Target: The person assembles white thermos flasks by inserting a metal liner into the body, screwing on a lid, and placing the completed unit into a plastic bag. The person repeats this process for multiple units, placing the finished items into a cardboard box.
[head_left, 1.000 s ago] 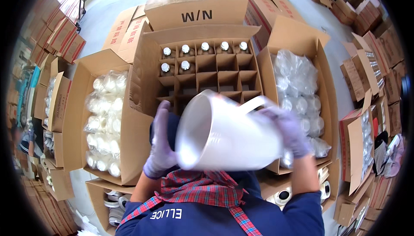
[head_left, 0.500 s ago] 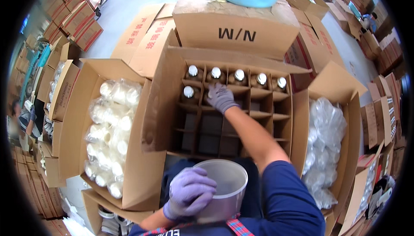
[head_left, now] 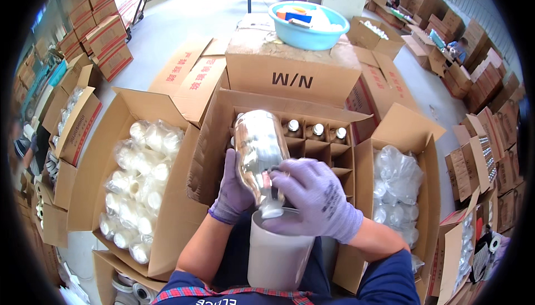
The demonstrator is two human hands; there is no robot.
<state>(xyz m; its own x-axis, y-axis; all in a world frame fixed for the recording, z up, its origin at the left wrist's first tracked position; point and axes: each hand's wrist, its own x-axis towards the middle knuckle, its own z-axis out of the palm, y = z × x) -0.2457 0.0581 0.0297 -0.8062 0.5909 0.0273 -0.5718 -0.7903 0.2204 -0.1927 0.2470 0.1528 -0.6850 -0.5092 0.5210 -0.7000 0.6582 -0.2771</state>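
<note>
A shiny glass bottle (head_left: 259,144) is tipped neck-down, its pale cap or mouth end just above the rim of a translucent plastic bucket (head_left: 280,257) in front of my body. My left hand (head_left: 232,192), in a lilac glove, supports the bottle from its left side. Around the neck, the fingers of my gloved right hand (head_left: 319,200) are bent, partly hiding it. Behind the bottle stands a carton with cardboard dividers (head_left: 316,150). Silver-topped bottles (head_left: 317,131) occupy its far row; the tilted bottle covers part of that row.
An open carton (head_left: 181,190) of bagged white cups or caps stands left; another carton (head_left: 424,204) with clear-bagged items stands right. A blue basin (head_left: 312,38) sits on a box beyond. Stacked cartons line both sides, with other people at the far left and right.
My right hand has come back from the divided carton, and a bottle is now upside down between both hands. My left hand has left the bucket for the bottle. The view has tilted up.
</note>
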